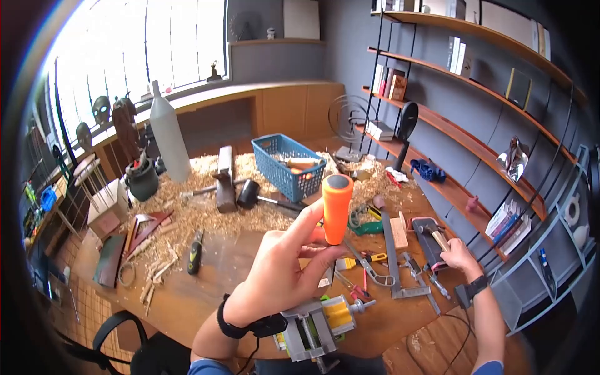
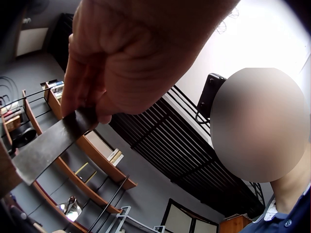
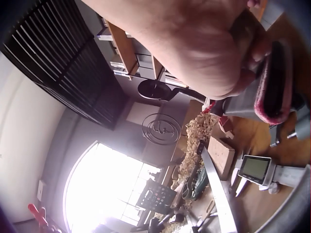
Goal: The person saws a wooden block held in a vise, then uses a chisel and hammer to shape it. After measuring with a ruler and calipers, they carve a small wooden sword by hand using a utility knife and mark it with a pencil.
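Note:
Upright in front of me, my left hand [image 1: 278, 265] pinches a chisel [image 1: 338, 209] with an orange handle and grey end cap. Its flat metal blade [image 2: 46, 149] shows beyond the fingers in the left wrist view. My right hand [image 1: 461, 256] grips the wooden handle of a hammer [image 1: 439, 239] at the table's right side. The hammer's head lies over a dark pouch with pink edging [image 1: 431, 257]. In the right wrist view that pouch [image 3: 262, 104] is right beside the fingers, and the palm hides most of the hammer.
A grey vise [image 1: 312, 331] stands at the near table edge. Right of it lie a metal square [image 1: 409, 292] and a digital caliper [image 3: 255, 167]. Farther back are a blue basket [image 1: 284, 178], a mallet [image 1: 248, 195] and wood shavings [image 1: 194, 219]. A utility knife [image 1: 195, 255] lies left.

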### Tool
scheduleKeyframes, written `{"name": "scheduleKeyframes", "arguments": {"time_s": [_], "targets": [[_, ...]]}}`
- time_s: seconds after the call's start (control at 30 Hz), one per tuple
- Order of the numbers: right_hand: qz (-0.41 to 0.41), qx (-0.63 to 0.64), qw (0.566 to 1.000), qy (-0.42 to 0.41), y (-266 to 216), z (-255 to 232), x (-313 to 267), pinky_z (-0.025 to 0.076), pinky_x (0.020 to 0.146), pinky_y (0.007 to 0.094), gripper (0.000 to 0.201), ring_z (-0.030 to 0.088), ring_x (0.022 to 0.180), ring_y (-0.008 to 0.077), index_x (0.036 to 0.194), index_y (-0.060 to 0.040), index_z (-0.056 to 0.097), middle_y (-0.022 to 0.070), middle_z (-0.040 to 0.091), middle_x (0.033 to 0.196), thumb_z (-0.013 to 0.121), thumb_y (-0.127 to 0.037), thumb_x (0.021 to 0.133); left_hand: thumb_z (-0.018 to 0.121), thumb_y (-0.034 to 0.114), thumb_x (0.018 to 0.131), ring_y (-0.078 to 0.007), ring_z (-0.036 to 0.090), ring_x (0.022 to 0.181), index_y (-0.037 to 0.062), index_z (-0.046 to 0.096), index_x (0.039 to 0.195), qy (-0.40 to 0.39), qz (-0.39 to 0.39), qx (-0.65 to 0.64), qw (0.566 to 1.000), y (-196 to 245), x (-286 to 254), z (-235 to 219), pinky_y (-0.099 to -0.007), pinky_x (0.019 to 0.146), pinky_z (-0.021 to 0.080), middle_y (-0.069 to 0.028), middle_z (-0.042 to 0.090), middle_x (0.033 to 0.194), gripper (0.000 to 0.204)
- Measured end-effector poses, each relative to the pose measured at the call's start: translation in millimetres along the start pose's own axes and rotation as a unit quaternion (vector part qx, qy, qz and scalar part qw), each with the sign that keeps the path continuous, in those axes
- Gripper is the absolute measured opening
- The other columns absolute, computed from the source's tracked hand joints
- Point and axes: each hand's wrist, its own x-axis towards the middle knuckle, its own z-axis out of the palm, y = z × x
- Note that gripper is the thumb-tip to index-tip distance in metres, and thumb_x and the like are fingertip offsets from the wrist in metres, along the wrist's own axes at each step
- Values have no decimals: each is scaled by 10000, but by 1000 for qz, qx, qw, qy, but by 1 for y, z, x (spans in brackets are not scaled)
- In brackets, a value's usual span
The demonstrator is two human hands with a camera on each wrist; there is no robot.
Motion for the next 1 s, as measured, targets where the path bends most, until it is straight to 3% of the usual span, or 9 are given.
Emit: {"name": "scheduleKeyframes", "arguments": {"time_s": [0.1, 0.23, 0.3, 0.37, 0.47, 0.53, 0.67, 0.87, 1.0], "targets": [[-61, -31, 994, 88, 13, 0, 16, 535, 934, 513, 363, 678, 1044, 483, 1068, 91, 639, 359, 685, 1024, 691, -121, 778, 711, -19, 920, -257, 774, 969, 2, 411, 1516, 3, -4, 0, 1000, -2, 1, 1, -358, 823, 642, -152, 771, 1050, 668], [-169, -4, 942, 291, -41, -64, 1, 520, 888, 541, 340, 649, 1028, 506, 1109, 26, 556, 333, 673, 1024, 694, -75, 816, 713, -13, 921, -249, 774, 968, -11, 430, 1499, 17, 23, 14, 1000, -3, -1, 5, -335, 806, 642, -146, 775, 1046, 644], [-200, 135, 937, 252, -106, -128, -43, 523, 840, 484, 321, 683, 931, 421, 1120, -13, 573, 260, 660, 957, 731, -98, 854, 714, -14, 922, -246, 773, 969, -18, 432, 1495, 14, 17, 18, 1000, -6, -2, 5, -332, 801, 643, -148, 774, 1046, 639], [-341, 177, 876, 292, -149, -169, -70, 505, 761, 372, 290, 641, 795, 241, 1138, -42, 591, 124, 627, 859, 744, -113, 903, 715, -14, 923, -242, 773, 971, -25, 434, 1490, 9, 11, 22, 1000, -5, -3, 5, -330, 796, 644, -150, 773, 1046, 633], [-315, 250, 896, 188, -207, -226, -121, 460, 714, 269, 229, 547, 775, 93, 1111, -31, 611, 24, 591, 842, 738, -100, 934, 717, -13, 925, -231, 770, 973, -36, 436, 1484, 15, 9, 28, 999, -1, -2, 6, -332, 798, 645, -151, 772, 1045, 626], [-466, 216, 852, 102, -223, -242, -127, 438, 676, 226, 197, 542, 744, 40, 1066, -19, 627, -19, 600, 816, 750, -103, 939, 720, -11, 926, -214, 766, 969, -38, 441, 1481, 23, 5, 39, 999, 0, -3, 6, -329, 802, 643, -145, 771, 1042, 622], [-547, 183, 811, 98, -249, -243, -133, 398, 565, 245, 192, 494, 619, 34, 1044, -13, 647, -26, 588, 686, 767, -109, 930, 729, -1, 926, -204, 765, 956, -51, 441, 1472, 21, -16, 29, 999, 4, -2, 6, -323, 800, 642, -149, 772, 1037, 620], [-565, 123, 808, 109, -260, -237, -132, 368, 535, 259, 212, 470, 603, 34, 1013, -12, 664, -7, 595, 668, 802, -132, 907, 735, -7, 918, -205, 767, 951, -56, 452, 1466, 26, -4, 34, 999, 2, -3, 7, -326, 798, 641, -150, 775, 1015, 618], [-529, 153, 833, 57, -265, -236, -141, 387, 556, 266, 198, 493, 638, 38, 1017, -9, 665, 1, 630, 718, 797, -109, 908, 737, -12, 916, -207, 766, 958, -48, 464, 1470, 31, -3, 34, 999, 4, -2, 9, -330, 800, 639, -149, 775, 1018, 619]]}}
